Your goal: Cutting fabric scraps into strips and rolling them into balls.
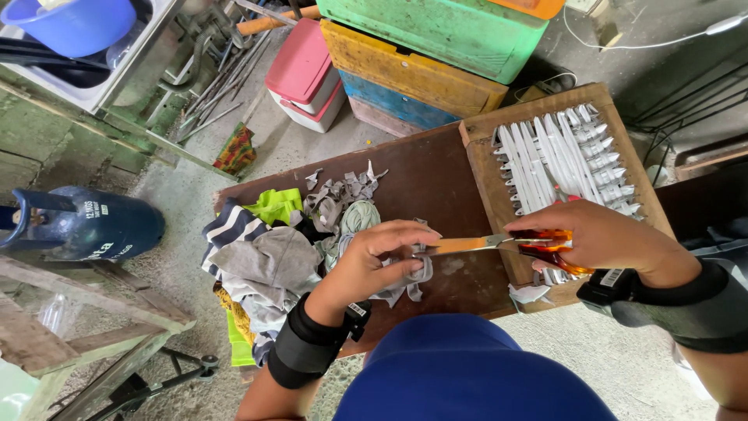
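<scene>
My right hand (604,234) grips orange-handled scissors (499,243), blades pointing left over the dark brown table (436,175). My left hand (382,257) pinches a strip of grey cloth (409,281) at the blade tips. Both wrists wear black bands. A heap of fabric scraps (269,257), striped, grey and lime green, lies to the left of my left hand. Small cut grey pieces (343,191) are scattered behind it.
A wooden tray (479,168) with several white strips (561,160) sits on the table's right. Stacked coloured crates (421,70) and a pink-lidded box (304,74) stand beyond. A dark blue gas cylinder (86,222) lies on the floor at left.
</scene>
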